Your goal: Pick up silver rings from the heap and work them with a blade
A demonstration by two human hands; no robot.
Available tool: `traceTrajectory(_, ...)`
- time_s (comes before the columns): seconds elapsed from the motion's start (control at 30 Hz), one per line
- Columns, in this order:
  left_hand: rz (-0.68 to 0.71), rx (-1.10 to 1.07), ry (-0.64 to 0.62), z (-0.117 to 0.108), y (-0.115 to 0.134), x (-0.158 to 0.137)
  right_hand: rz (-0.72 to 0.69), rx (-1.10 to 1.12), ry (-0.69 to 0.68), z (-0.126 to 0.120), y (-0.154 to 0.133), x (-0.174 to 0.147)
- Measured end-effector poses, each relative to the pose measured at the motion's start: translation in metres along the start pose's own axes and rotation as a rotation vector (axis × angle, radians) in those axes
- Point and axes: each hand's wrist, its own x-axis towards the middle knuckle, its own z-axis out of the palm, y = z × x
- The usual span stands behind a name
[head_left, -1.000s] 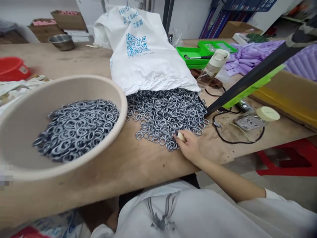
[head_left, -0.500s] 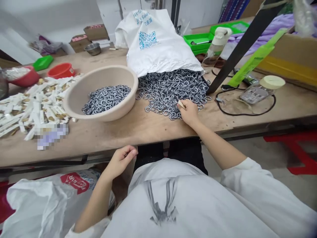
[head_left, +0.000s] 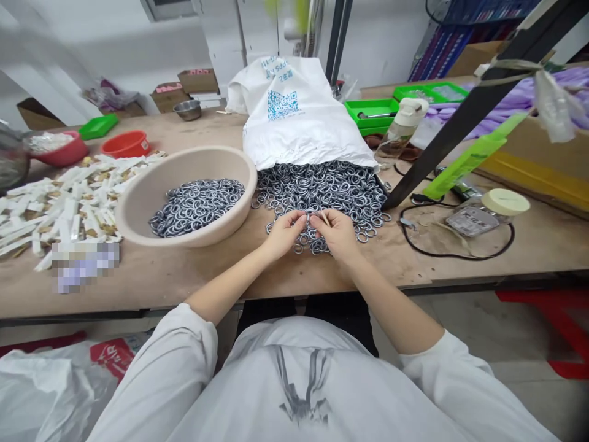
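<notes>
Over the near edge of a pile of grey metal rings (head_left: 331, 184), my two hands meet fingertip to fingertip. My left hand (head_left: 284, 234) is closed in a pinch on a metal ring (head_left: 308, 218), which the fingers partly cover. In my right hand (head_left: 339, 236) a thin pale stick-like tool (head_left: 324, 217) pokes up between the fingers; its tip is hidden. The pile spills from the mouth of a white printed sack (head_left: 304, 135). Left of my hands, a beige basin (head_left: 131, 215) holds more of these rings (head_left: 197, 205).
White and tan strips (head_left: 78, 202) lie heaped at the left, below a red bowl (head_left: 124, 145). A slanted dark post (head_left: 442, 141) rises right of the pile. Beyond it are a black cable (head_left: 455, 256), a lidded jar (head_left: 473, 220), a bottle (head_left: 400, 132) and green trays (head_left: 375, 110).
My left hand has come up from below the table edge to the pile and met my right hand. My right hand has shifted slightly left, keeping the pale tool. The view has tilted up.
</notes>
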Motion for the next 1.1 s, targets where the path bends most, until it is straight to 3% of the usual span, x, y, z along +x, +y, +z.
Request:
traceTrajectory(0.1,-0.106,-0.152,0.002,0.001,-0.001,-0.002,-0.012,-0.083,-0.03,0.004,0.002,0.004)
traceTrajectory(0.3,-0.183,-0.302,0.047,-0.013,0.0,-0.003,-0.257,-0.331,-0.108,0.0,-0.006,0.019)
traceTrajectory(0.4,-0.181,-0.3,0.042,-0.024,0.002,0.0,-0.255,-0.315,-0.167,-0.002,-0.01,0.033)
traceTrajectory(0.57,-0.262,-0.399,-0.02,-0.032,-0.001,-0.002,-0.188,-0.18,-0.427,0.009,-0.005,0.044)
traceTrajectory(0.73,-0.381,-0.546,-0.072,-0.024,-0.006,-0.007,-0.249,-0.254,-0.319,0.02,-0.003,0.031)
traceTrajectory(0.93,-0.33,-0.605,0.006,-0.016,-0.007,-0.01,-0.348,-0.349,-0.291,0.02,-0.007,0.024)
traceTrajectory(1.1,-0.316,-0.597,-0.012,-0.016,-0.004,-0.011,-0.271,-0.32,-0.199,0.02,-0.008,0.024)
